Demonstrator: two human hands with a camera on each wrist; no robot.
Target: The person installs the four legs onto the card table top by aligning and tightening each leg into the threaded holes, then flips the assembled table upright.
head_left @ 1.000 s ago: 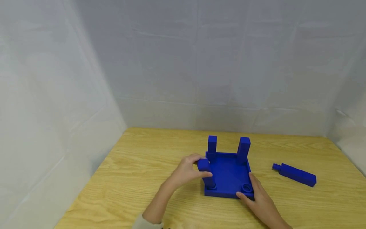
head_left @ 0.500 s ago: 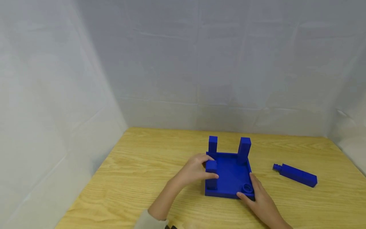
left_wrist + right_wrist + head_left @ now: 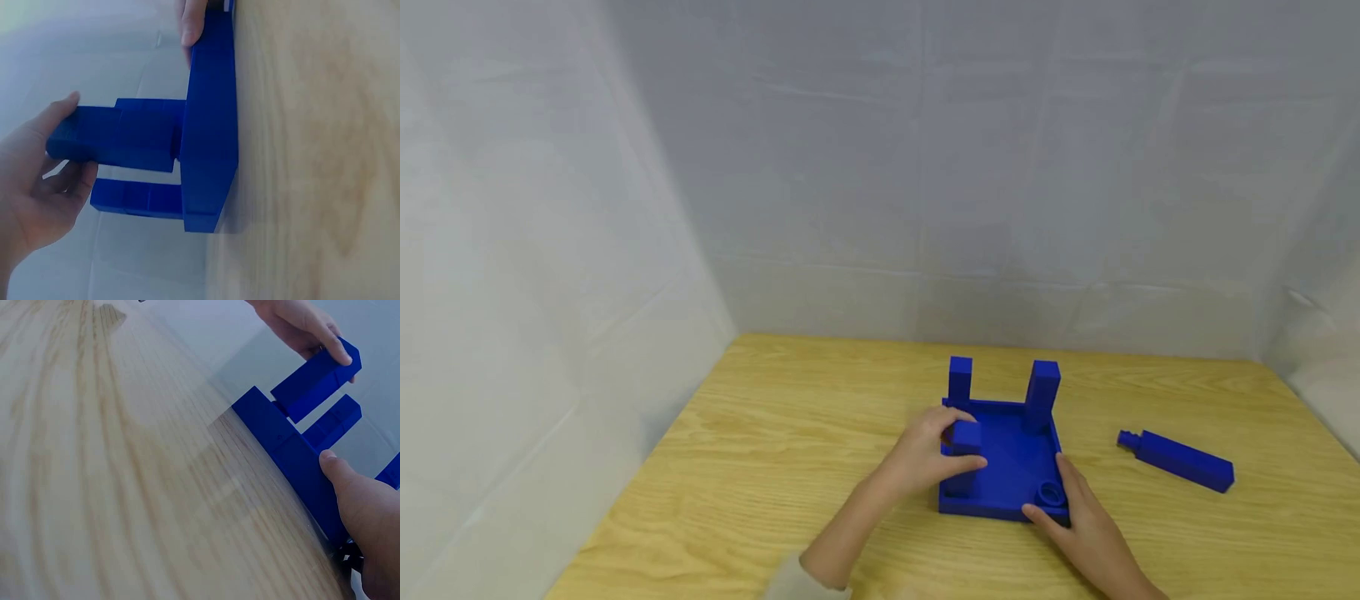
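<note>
A blue square tray-like base point(image 3: 1011, 467) lies flat on the wooden table point(image 3: 775, 433), a little right of the middle, with its raised rim facing up. Three blue square legs stand up from its corners: two at the far corners, the far left leg point(image 3: 959, 379) and the far right leg point(image 3: 1043, 392), and a third near left leg point(image 3: 962, 458) at the corner closest to the person's left side. The left hand point(image 3: 934, 454) grips the top of this near left leg, with the thumb on the side towards the person and the fingers curled over the far side; the left wrist view shows the same grasp, fingers wrapped round the leg's free end point(image 3: 81, 134) while its other end meets the base. In the near right corner of the base sits a round socket point(image 3: 1047, 493) with no leg in it. The right hand point(image 3: 1086, 525) rests against that near right corner, thumb along the front rim and fingers lying fairly straight along the right side wall, pressing on the base rather than closing round it. A fourth blue leg point(image 3: 1180, 460) lies on its side on the table well to the right of the base, its round peg end pointing towards the base. Pale fabric walls point(image 3: 880, 167) enclose the table at the back and on both sides.
</note>
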